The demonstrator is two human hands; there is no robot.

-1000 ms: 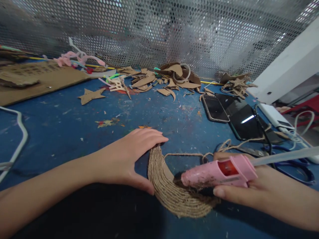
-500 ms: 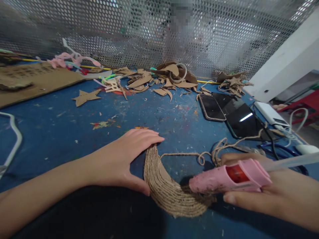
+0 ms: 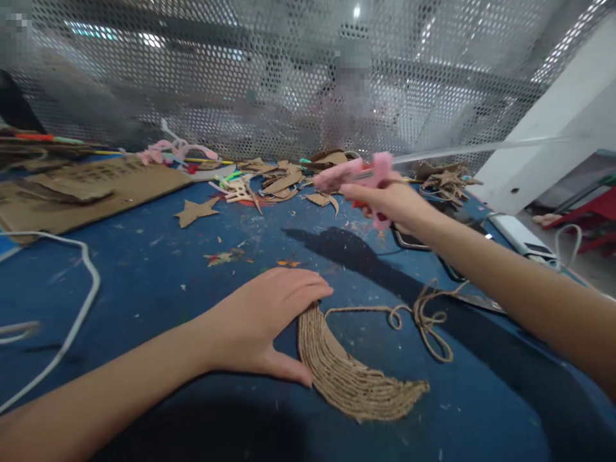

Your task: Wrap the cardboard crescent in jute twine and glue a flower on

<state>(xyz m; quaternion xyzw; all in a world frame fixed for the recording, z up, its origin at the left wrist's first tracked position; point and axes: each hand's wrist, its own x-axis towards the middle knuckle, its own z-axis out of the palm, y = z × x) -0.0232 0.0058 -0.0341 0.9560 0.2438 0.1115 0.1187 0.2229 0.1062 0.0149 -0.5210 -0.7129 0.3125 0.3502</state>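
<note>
My left hand (image 3: 262,321) lies flat with fingers together on the blue table (image 3: 144,269), its fingertips resting on the upper tip of a crescent wrapped in brown twine (image 3: 346,375). A loose twine tail (image 3: 423,317) runs from that tip and coils to the right. My right hand (image 3: 392,202) is stretched far forward above the table, closed round a pink glue gun (image 3: 353,174) with a clear glue stick (image 3: 476,149) poking out behind. The gun's nozzle points left, near the cardboard scraps.
Cardboard scraps (image 3: 283,176) and a cardboard star (image 3: 195,212) lie at the back before a perforated metal screen (image 3: 269,77). A cardboard sheet (image 3: 91,189) is back left, a white cord (image 3: 72,321) on the left. A phone (image 3: 409,239) and white power bank (image 3: 517,234) sit right.
My right hand has lifted the glue gun off the crescent and carried it forward and up toward the scraps. My left hand has stayed on the crescent.
</note>
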